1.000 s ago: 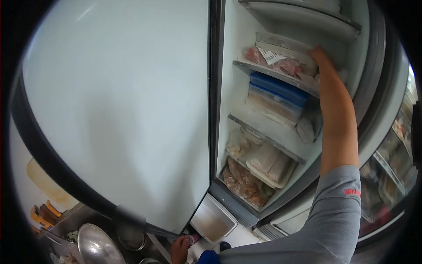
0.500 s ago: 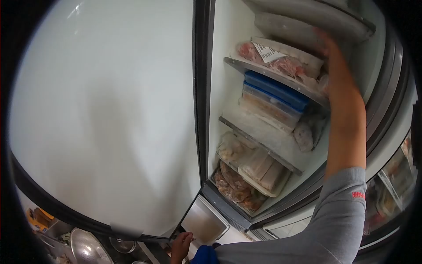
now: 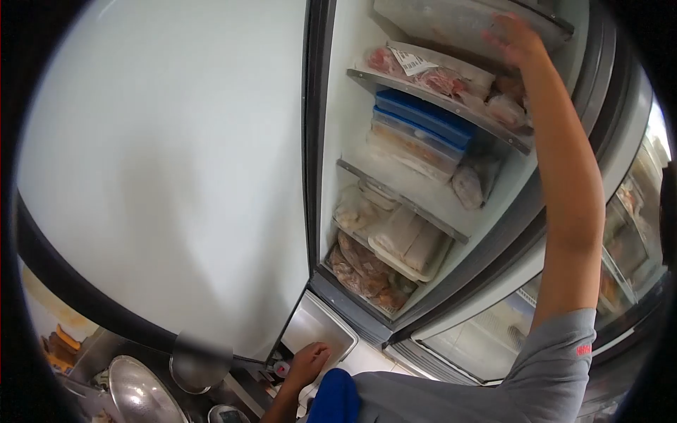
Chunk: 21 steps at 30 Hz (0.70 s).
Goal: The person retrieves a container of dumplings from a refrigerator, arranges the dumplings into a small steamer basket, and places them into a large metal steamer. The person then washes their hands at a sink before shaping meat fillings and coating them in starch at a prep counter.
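Note:
Inside the upright freezer, my right hand (image 3: 513, 40) is raised at the upper shelf, fingers apart, in front of a frosted clear container (image 3: 437, 27). Whether it touches the container is hard to tell. Below it lie packed pink meat with a white label (image 3: 413, 63) and several wrapped bundles (image 3: 505, 109). My left hand (image 3: 310, 361) hangs low, fingers curled, over a pale bin (image 3: 337, 331); what it holds, if anything, cannot be made out.
The white freezer door (image 3: 169, 162) stands open at the left. Lower shelves hold blue-lidded boxes (image 3: 423, 120), a white tray (image 3: 409, 243) and bagged food (image 3: 363, 268). Metal bowls (image 3: 141, 395) lie at the bottom left, and a glass-fronted cabinet (image 3: 624, 240) stands at the right.
The frosted container has come forward and up above the meat pack, with my right hand at its front. My left hand has risen over the bin. The view has shifted.

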### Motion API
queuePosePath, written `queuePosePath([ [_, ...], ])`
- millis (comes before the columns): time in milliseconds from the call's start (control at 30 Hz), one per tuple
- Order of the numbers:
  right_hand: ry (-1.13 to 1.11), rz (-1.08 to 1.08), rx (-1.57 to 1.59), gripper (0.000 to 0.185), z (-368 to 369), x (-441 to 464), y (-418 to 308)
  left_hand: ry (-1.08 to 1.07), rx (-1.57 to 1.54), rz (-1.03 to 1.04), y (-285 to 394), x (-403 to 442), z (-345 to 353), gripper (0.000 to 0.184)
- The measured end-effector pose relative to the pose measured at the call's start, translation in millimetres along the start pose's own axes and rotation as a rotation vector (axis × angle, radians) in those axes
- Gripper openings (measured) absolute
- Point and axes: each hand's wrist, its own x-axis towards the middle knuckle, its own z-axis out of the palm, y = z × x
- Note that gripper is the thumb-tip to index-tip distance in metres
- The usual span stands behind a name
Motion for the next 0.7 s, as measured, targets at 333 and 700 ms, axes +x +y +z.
queuePosePath([
  [333, -0.261, -0.286, -0.472, 0.064, -17.1, -90.3, -95.9, -0.070, 0.061, 0.124, 25.0, -16.8, -14.8, 0.026],
  [700, -0.565, 0.001, 0.232, 0.029, -66.2, -252.4, -153.2, -0.276, -0.668, 0.235, 226.9, 44.1, -80.9, 0.054],
])
